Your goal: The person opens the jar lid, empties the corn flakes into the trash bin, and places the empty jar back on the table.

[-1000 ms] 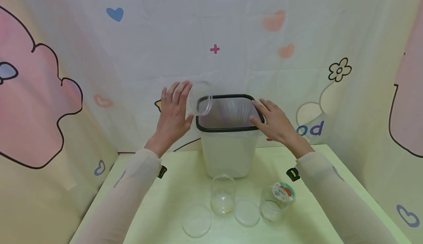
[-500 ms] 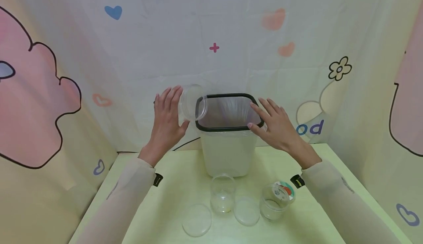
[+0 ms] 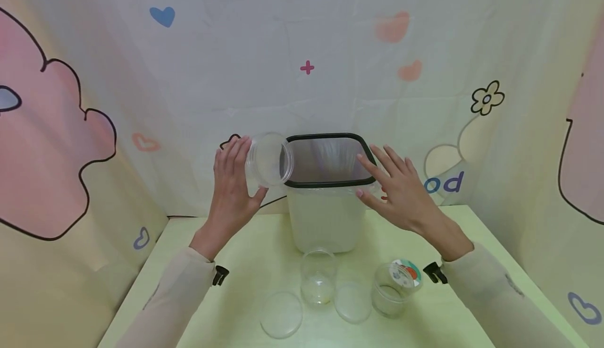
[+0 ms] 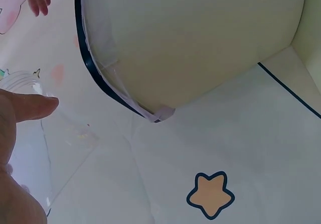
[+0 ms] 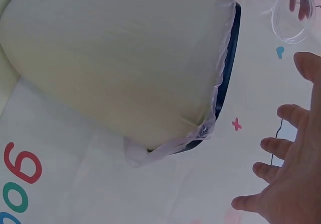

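In the head view my left hand (image 3: 231, 180) grips a clear plastic jar (image 3: 269, 160) lying on its side, its mouth turned right and overlapping the left rim of the bin. The thumb (image 4: 35, 106) shows against the jar in the left wrist view. My right hand (image 3: 401, 191) holds nothing; its fingers are spread beside the right rim of the bin. The pale bin (image 3: 325, 217) has a black rim (image 3: 330, 184) and a clear liner bag (image 5: 219, 78) folded over its edge. From the right wrist the jar (image 5: 293, 15) appears at the upper right.
On the light table (image 3: 226, 264) stand two clear jars, a taller one (image 3: 318, 280) and a shorter one (image 3: 389, 298). Two translucent lids (image 3: 281, 315) lie flat near the front. A lid with a coloured label (image 3: 408, 272) is behind the shorter jar. A printed curtain (image 3: 226, 65) surrounds the table.
My left hand has moved left and down with the jar, away from over the bin. The right hand has shifted slightly to the right, off the bin's rim.
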The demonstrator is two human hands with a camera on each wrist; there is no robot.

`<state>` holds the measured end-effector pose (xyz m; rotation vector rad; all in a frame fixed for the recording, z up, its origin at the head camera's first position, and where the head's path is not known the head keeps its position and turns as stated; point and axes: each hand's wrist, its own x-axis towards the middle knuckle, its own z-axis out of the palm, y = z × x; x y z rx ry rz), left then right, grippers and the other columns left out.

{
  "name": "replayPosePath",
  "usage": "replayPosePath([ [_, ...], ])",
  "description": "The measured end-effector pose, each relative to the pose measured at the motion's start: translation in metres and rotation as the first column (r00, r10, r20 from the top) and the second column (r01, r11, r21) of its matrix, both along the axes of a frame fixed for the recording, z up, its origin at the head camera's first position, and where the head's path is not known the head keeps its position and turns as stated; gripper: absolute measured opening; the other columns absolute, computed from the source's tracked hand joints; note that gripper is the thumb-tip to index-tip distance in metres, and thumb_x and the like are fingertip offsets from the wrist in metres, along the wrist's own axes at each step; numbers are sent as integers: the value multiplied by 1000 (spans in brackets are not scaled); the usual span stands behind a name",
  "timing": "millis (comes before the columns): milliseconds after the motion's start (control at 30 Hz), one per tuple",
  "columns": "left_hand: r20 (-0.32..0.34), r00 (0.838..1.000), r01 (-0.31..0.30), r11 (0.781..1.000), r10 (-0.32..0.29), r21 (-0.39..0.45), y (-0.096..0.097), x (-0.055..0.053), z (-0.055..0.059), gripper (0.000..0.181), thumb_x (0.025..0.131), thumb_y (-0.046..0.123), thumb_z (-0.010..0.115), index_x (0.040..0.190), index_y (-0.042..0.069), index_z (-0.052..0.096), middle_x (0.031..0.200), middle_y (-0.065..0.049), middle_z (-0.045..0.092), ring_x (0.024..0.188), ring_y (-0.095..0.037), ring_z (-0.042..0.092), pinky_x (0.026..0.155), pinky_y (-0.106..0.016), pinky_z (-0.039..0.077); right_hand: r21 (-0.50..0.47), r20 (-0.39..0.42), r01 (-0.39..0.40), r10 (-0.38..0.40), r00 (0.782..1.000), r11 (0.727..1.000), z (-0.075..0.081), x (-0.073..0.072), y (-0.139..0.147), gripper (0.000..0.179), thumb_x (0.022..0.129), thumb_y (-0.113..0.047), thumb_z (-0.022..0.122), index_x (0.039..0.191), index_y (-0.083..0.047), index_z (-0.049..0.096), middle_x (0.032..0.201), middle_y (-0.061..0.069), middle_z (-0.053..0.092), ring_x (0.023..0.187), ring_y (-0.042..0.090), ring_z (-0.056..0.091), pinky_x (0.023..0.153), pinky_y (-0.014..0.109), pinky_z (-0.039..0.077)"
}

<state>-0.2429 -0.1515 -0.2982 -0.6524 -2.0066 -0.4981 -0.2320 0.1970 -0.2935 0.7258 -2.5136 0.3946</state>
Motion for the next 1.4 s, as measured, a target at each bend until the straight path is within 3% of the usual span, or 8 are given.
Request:
replayPosePath([
  [233, 25, 999, 33, 997, -35, 74, 0, 10, -13, 109, 63, 3, 89, 152, 8, 26, 152, -14, 36, 143, -34, 30, 118, -62, 18, 9, -15, 0, 0, 1000, 1000, -4, 13, 1, 71, 93, -48, 57, 155, -28, 30, 164, 9, 21, 153, 35, 11, 116, 69, 11],
  [500, 58, 993, 89, 985, -99, 150, 2, 27, -25, 113, 62, 4, 90, 153, 7, 23, 153, -13, 35, 143, -32, 30, 116, -54, 27, 15, -49, -32, 33, 998, 999, -4, 29, -5, 71, 92, -48, 59, 154, -29, 32, 165, 7, 20, 154, 32, 11, 116, 69, 11],
  [667, 116, 986, 96, 974, -122, 207, 5, 35, -33, 113, 63, 7, 90, 153, 9, 22, 154, -11, 33, 140, -30, 30, 109, -53, 37, 34, -76, -52, 54, 996, 998, -6, 38, -10, 71, 91, -50, 59, 154, -28, 32, 165, 4, 19, 154, 32, 11, 117, 68, 10],
  [800, 180, 973, 93, 958, -145, 271, 5, 41, -39, 114, 64, 9, 89, 155, 12, 20, 155, -10, 29, 140, -28, 30, 108, -52, 38, 47, -84, -69, 73, 994, 997, -9, 45, -13, 71, 93, -51, 58, 154, -28, 32, 166, 3, 18, 153, 32, 12, 118, 66, 9],
  [933, 252, 950, 89, 933, -185, 350, 5, 47, -44, 114, 67, 11, 88, 156, 17, 18, 157, -8, 27, 140, -26, 32, 108, -53, 38, 53, -97, -83, 88, 991, 995, -10, 51, -14, 70, 93, -50, 58, 154, -28, 33, 166, 3, 17, 153, 34, 14, 119, 65, 8],
  [1100, 357, 901, 61, 886, -247, 459, 4, 53, -52, 111, 71, 15, 88, 155, 23, 16, 155, -4, 29, 138, -26, 36, 109, -56, 37, 65, -106, -95, 102, 989, 993, -13, 58, -17, 72, 90, -47, 63, 153, -27, 36, 165, 4, 19, 152, 34, 16, 119, 64, 8],
  [1400, 490, 823, -41, 830, -288, 557, -2, 58, -72, 111, 69, 21, 89, 154, 28, 18, 152, -4, 32, 137, -27, 38, 110, -58, 36, 54, -96, -110, 115, 989, 992, -26, 67, -24, 71, 92, -53, 58, 154, -28, 34, 165, 4, 21, 152, 35, 17, 114, 70, 15],
])
